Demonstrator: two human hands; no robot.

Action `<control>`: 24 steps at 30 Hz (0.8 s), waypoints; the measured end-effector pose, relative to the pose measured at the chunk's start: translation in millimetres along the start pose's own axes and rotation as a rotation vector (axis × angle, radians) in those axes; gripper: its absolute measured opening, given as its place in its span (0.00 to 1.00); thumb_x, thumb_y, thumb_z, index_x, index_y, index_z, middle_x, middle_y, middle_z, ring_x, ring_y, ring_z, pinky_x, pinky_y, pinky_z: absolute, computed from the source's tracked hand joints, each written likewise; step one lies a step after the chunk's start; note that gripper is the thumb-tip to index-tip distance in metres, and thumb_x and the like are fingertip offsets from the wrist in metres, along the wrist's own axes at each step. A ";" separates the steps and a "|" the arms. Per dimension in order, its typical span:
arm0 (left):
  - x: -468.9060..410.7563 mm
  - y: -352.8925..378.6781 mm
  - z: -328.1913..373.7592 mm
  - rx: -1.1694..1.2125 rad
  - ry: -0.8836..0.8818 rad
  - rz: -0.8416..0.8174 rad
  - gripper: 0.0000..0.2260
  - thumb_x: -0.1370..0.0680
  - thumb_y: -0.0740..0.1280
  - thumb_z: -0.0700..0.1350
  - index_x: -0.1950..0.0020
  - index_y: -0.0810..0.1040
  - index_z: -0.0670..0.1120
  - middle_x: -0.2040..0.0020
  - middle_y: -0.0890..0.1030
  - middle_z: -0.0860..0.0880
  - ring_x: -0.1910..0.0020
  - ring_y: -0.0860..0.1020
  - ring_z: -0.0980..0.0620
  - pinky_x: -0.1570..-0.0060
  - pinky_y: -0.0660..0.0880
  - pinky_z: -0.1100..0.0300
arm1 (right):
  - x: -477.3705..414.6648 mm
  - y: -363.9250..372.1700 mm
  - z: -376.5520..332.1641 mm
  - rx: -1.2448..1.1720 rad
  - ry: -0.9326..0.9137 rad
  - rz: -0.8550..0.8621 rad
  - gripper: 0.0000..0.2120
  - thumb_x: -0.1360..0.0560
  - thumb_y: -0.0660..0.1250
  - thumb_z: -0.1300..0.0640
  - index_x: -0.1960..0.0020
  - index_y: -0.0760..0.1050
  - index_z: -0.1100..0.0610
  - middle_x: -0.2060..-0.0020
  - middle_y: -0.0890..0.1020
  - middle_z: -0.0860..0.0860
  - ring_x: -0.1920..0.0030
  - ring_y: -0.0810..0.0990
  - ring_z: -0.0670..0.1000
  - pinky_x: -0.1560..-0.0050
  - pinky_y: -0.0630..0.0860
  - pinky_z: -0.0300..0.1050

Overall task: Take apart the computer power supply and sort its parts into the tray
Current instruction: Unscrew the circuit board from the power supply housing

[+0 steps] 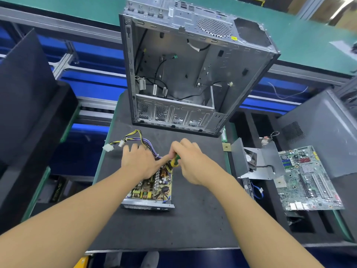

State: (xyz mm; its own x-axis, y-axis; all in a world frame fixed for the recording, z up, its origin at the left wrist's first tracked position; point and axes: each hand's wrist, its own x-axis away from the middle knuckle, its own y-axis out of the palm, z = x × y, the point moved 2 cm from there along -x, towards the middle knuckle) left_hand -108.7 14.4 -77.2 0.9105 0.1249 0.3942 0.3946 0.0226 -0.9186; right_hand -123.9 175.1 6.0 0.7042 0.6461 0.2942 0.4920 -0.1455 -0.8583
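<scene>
Opened power supply [152, 187] on tabletop [193, 219]: left hand [139, 161] presses, fingers spread, on its far end; right hand [191, 161] grips a screwdriver [175, 160] (green-yellow handle); computer case [183, 74] at 12 o'clock.

Right hand [190, 161] around a green-yellow screwdriver [174, 160] over the open power supply [152, 186], left hand [141, 161] on it.

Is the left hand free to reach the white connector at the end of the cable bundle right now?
Probably yes. The left hand rests open on the wires, and the white connector lies on the mat just beyond its fingers, with nothing between them.
</scene>
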 end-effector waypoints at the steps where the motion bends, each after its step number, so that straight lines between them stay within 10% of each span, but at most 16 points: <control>1: 0.5 1.5 1.0 0.011 -0.027 0.011 0.66 0.50 0.14 0.74 0.23 0.65 0.58 0.34 0.74 0.41 0.35 0.68 0.40 0.37 0.62 0.42 | -0.6 -1.8 -0.4 -0.005 0.018 -0.023 0.18 0.26 0.56 0.72 0.48 0.65 0.49 0.48 0.67 0.48 0.47 0.63 0.53 0.58 0.67 0.45; 9: -10.8 8.3 0.7 0.110 -0.159 -0.038 0.59 0.42 0.29 0.76 0.28 0.72 0.45 0.28 0.69 0.44 0.30 0.63 0.41 0.35 0.61 0.45 | -3.7 3.1 -4.0 0.054 0.027 0.082 0.12 0.16 0.50 0.45 0.41 0.69 0.47 0.45 0.72 0.45 0.45 0.69 0.52 0.55 0.68 0.49; 19: -13.7 7.2 -1.5 0.145 -0.184 -0.110 0.64 0.46 0.30 0.81 0.26 0.71 0.46 0.26 0.68 0.44 0.28 0.61 0.40 0.33 0.60 0.43 | -4.9 -0.8 0.3 -0.262 0.147 -0.016 0.09 0.21 0.57 0.55 0.44 0.64 0.44 0.53 0.68 0.47 0.67 0.72 0.47 0.68 0.65 0.42; 24: -13.5 5.6 0.3 0.141 -0.196 -0.120 0.61 0.46 0.29 0.77 0.27 0.71 0.47 0.27 0.68 0.45 0.29 0.62 0.41 0.33 0.61 0.43 | -2.4 2.1 -3.2 0.082 0.125 0.102 0.14 0.18 0.53 0.42 0.38 0.64 0.50 0.47 0.72 0.48 0.48 0.74 0.55 0.57 0.68 0.51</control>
State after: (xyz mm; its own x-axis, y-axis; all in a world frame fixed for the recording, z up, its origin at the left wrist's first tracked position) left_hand -118.8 13.1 -87.6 0.8117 0.3021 0.4998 0.4645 0.1849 -0.8661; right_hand -122.9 170.9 4.8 0.8092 0.5320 0.2494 0.3750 -0.1408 -0.9163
